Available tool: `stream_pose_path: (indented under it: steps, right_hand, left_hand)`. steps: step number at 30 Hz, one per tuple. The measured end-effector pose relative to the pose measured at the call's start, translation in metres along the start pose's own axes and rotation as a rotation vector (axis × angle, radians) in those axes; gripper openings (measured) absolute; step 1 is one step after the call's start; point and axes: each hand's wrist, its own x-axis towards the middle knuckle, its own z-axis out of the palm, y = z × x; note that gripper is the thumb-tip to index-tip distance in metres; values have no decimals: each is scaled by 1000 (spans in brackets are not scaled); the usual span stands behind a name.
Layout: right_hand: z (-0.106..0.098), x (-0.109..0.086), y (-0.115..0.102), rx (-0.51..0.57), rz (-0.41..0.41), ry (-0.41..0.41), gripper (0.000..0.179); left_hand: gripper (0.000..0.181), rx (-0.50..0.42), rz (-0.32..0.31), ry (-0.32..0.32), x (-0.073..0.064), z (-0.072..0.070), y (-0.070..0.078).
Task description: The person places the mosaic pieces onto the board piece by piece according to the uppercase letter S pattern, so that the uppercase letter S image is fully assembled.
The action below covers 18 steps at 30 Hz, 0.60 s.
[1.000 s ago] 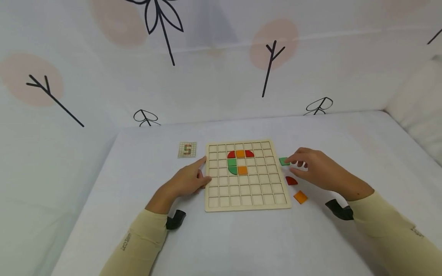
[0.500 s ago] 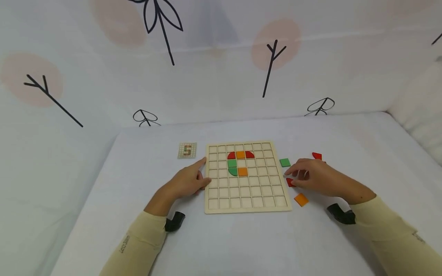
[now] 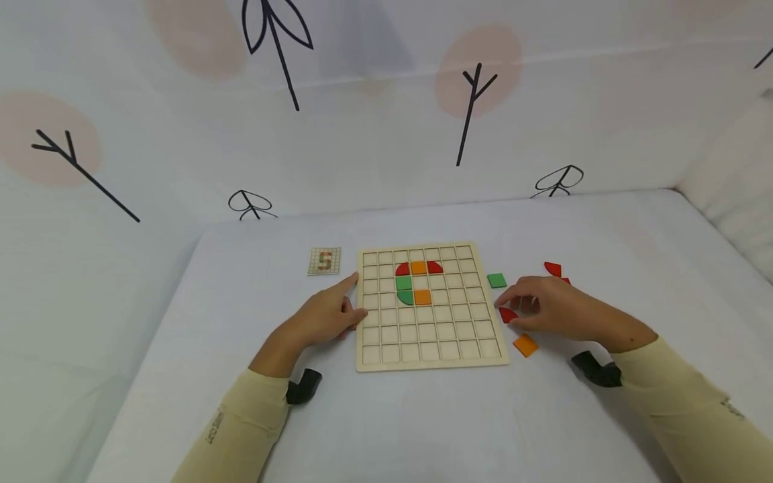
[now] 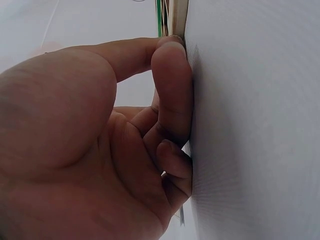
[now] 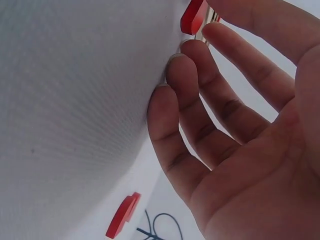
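My left hand [image 3: 323,315] rests at the left edge of a square wooden grid board [image 3: 437,332], its index fingertip and thumb touching that edge. In the left wrist view the other fingers are bent under the palm. Red, orange and green tiles form a curved figure in the upper part of the grid. Just right of the board, my right hand [image 3: 552,305] pinches a red quarter-circle tile [image 3: 508,314] lying on the table, its thumb and fingers about it. In the right wrist view the thumb meets the red tile [image 5: 192,19] and the remaining fingertips touch the cloth.
A small pattern card [image 3: 324,261] lies left of the board. Right of the board are a green square tile [image 3: 497,280] and an orange square tile [image 3: 525,345]. More red tiles [image 3: 553,269] lie beyond my right hand, one partly hidden by it.
My right hand has left the green square tile and come nearer to me, onto the red quarter-circle tile, uncovering red tiles behind it. My left hand stays at the board's edge.
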Motion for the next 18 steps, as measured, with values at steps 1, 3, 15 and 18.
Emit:
stream_pose_path:
  steps: [1, 3, 15, 18]
  right_hand:
    - [0, 0, 0, -5, -2, 2, 33]
    - [0, 0, 0, -6, -3, 0, 33]
    - [2, 2, -1, -36, -17, 12, 30]
    - [2, 2, -2, -30, -18, 16, 29]
  left_hand:
    - [81, 1, 1, 0, 0, 0, 0]
    - [81, 7, 2, -2, 0, 0, 0]
    - [80, 10, -7, 4, 1, 1, 0]
    - [81, 11, -5, 1, 0, 0, 0]
